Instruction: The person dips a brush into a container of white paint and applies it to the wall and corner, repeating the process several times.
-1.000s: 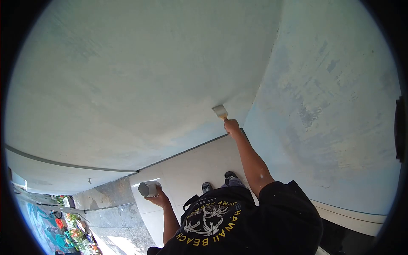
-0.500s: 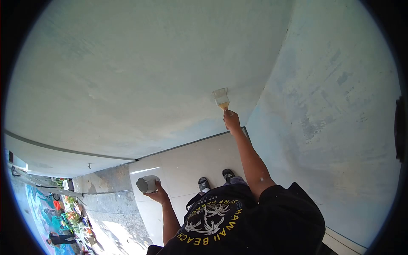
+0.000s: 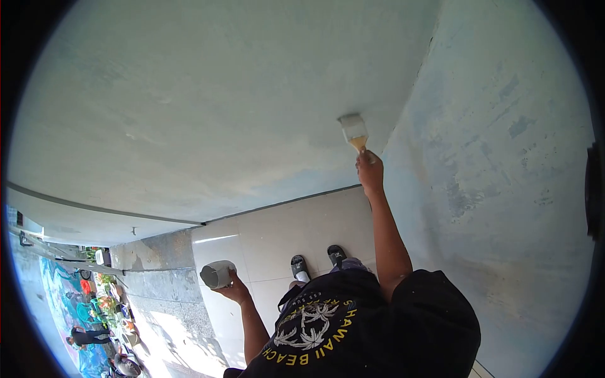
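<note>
My right hand [image 3: 370, 169] is closed firmly on the brush [image 3: 353, 129], which juts beyond it to the wall [image 3: 220, 101], near the side wall [image 3: 491, 132]. My left hand [image 3: 236, 290] curls around a cup [image 3: 219, 274] above the floor [image 3: 287, 230], well apart from the brush.

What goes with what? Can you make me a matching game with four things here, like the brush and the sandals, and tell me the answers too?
Things:
1. brush
2. sandals
3. grey container
4. T-shirt

Clues:
A. held in the left hand
B. black, with yellow lettering
C. held in the right hand
D. on the tiled floor

Right pairs: 1-C, 2-D, 3-A, 4-B
</note>
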Demonstrator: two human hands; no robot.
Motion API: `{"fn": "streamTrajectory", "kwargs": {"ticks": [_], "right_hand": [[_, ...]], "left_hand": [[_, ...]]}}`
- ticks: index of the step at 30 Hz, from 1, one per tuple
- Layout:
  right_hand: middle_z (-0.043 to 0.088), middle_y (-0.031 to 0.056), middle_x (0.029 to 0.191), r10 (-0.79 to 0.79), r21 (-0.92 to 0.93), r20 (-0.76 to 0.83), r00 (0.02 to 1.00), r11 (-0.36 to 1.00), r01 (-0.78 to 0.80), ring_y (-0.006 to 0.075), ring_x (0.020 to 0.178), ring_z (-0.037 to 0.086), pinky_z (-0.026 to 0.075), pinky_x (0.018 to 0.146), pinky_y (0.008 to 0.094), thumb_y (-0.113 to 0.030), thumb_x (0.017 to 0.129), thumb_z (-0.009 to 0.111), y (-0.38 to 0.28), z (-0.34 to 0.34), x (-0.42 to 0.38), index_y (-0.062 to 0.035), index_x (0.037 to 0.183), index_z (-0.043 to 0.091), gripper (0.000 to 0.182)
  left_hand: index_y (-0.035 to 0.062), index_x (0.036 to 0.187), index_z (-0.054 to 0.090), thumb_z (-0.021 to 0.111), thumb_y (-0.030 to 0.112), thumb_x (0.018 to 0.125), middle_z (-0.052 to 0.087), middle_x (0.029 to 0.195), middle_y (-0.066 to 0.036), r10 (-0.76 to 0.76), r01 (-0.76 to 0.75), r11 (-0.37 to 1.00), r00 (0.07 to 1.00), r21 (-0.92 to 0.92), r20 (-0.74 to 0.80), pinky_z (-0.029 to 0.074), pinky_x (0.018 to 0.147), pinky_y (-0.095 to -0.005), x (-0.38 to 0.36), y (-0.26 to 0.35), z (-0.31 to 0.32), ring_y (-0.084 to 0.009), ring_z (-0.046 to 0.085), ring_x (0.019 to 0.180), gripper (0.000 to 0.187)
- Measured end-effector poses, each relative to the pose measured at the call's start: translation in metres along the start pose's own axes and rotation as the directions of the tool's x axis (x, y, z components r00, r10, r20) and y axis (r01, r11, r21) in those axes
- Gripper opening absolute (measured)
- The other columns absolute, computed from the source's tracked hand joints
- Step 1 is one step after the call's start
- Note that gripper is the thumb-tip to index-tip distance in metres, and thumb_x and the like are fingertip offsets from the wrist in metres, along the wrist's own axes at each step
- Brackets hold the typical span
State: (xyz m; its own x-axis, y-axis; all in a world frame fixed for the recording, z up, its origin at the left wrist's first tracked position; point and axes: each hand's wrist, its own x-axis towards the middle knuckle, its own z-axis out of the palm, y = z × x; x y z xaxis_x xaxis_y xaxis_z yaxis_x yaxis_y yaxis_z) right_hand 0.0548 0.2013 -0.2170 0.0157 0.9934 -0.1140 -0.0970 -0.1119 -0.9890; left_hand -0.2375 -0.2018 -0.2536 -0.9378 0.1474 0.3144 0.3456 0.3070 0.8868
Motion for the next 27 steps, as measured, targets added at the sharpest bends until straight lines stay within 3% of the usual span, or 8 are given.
{"fn": "streamTrajectory", "kwargs": {"ticks": [4, 11, 13, 14, 16, 20, 26, 27], "right_hand": [[0.048, -0.0017, 0.06, 0.072, 0.217, 0.083, 0.994, 0.972, -0.088, 0.0073, 0.052, 0.042, 0.036, 0.051, 0.0253, -0.027, 0.098, 0.049, -0.047, -0.012, -0.005, -0.004, 0.071, 0.053, 0.036], [0.055, 0.0078, 0.06, -0.158, -0.393, 0.037, 0.987, 0.905, 0.159, 0.0198, 0.058, 0.057, 0.043, 0.058, 0.0324, -0.036, 0.099, 0.044, 0.142, 0.007, 0.053, -0.0008, 0.076, 0.056, 0.044], [0.056, 0.0074, 0.058, 0.171, -0.48, 0.108, 0.979, 0.872, -0.099, 0.0231, 0.053, 0.057, 0.044, 0.053, 0.0352, -0.04, 0.098, 0.041, 0.183, -0.008, 0.052, -0.0009, 0.074, 0.058, 0.049], [0.056, 0.0074, 0.058, 0.168, -0.481, 0.107, 0.98, 0.871, -0.097, 0.0231, 0.053, 0.057, 0.044, 0.053, 0.0352, -0.04, 0.098, 0.041, 0.176, -0.013, 0.046, -0.0009, 0.074, 0.058, 0.049], [0.046, 0.0001, 0.053, 0.534, -0.348, 0.037, 0.845, 0.8, -0.49, 0.0121, 0.041, 0.042, 0.036, 0.039, 0.0315, -0.042, 0.098, 0.043, 0.151, -0.022, 0.023, -0.0064, 0.068, 0.051, 0.048], [0.045, -0.0001, 0.051, 0.472, -0.255, 0.026, 0.881, 0.855, -0.451, 0.0122, 0.039, 0.041, 0.035, 0.037, 0.0308, -0.043, 0.098, 0.044, 0.141, -0.022, 0.009, -0.0065, 0.067, 0.051, 0.048], [0.045, -0.0004, 0.05, 0.402, -0.28, 0.047, 0.914, 0.884, -0.375, 0.0113, 0.037, 0.041, 0.034, 0.036, 0.0283, -0.045, 0.097, 0.045, 0.154, -0.023, 0.014, -0.0073, 0.067, 0.052, 0.048], [0.051, 0.0044, 0.054, 0.395, -0.313, 0.037, 0.918, 0.877, -0.364, 0.017, 0.044, 0.048, 0.039, 0.043, 0.0332, -0.043, 0.097, 0.045, 0.155, -0.025, 0.01, -0.004, 0.069, 0.056, 0.049]], "left_hand": [[-0.0001, 0.141, 0.02, 0.077, 0.016, 0.076, 0.037, 0.139, -0.023, 0.042, -0.042, 0.999, 0.999, 0.015, -0.011, 0.041, 0.103, -0.0442, -0.007, -0.002, 0.004, -0.0337, 0.044, 0.125, 0.088], [-0.0002, 0.143, 0.017, 0.076, 0.011, 0.077, 0.036, 0.141, -0.022, -0.011, 0.011, 0.998, 1.0, -0.069, 0.0, 0.04, 0.105, -0.0443, -0.012, 0.023, 0.011, -0.0331, 0.042, 0.128, 0.089], [-0.0003, 0.143, 0.017, 0.076, 0.011, 0.077, 0.036, 0.141, -0.022, 0.034, -0.034, 0.999, 0.999, -0.032, 0.008, 0.04, 0.105, -0.044, -0.01, 0.022, 0.005, -0.0329, 0.042, 0.128, 0.089], [-0.0004, 0.143, 0.017, 0.076, 0.011, 0.077, 0.035, 0.141, -0.022, 0.08, -0.08, 0.997, 0.997, -0.017, 0.014, 0.04, 0.105, -0.0436, -0.011, 0.022, 0.007, -0.0327, 0.043, 0.127, 0.089], [-0.0002, 0.143, 0.018, 0.076, 0.012, 0.077, 0.035, 0.141, -0.022, 0.054, -0.054, 0.997, 0.999, -0.054, 0.008, 0.04, 0.105, -0.0432, -0.013, 0.023, 0.008, -0.0324, 0.043, 0.127, 0.089], [0.0001, 0.143, 0.018, 0.076, 0.013, 0.077, 0.035, 0.141, -0.022, -0.037, 0.036, 0.995, 0.999, -0.095, -0.015, 0.039, 0.106, -0.0429, -0.016, 0.052, 0.013, -0.0318, 0.044, 0.126, 0.089], [0.0004, 0.144, 0.016, 0.076, 0.014, 0.078, 0.035, 0.142, -0.022, 0.022, -0.02, 0.998, 0.999, -0.066, 0.023, 0.039, 0.106, -0.0437, -0.014, 0.033, 0.007, -0.0325, 0.043, 0.127, 0.09], [0.0004, 0.144, 0.016, 0.076, 0.014, 0.078, 0.035, 0.142, -0.022, 0.026, -0.024, 0.998, 0.999, -0.065, 0.026, 0.039, 0.106, -0.0437, -0.013, 0.034, 0.007, -0.0325, 0.043, 0.127, 0.09]]}}
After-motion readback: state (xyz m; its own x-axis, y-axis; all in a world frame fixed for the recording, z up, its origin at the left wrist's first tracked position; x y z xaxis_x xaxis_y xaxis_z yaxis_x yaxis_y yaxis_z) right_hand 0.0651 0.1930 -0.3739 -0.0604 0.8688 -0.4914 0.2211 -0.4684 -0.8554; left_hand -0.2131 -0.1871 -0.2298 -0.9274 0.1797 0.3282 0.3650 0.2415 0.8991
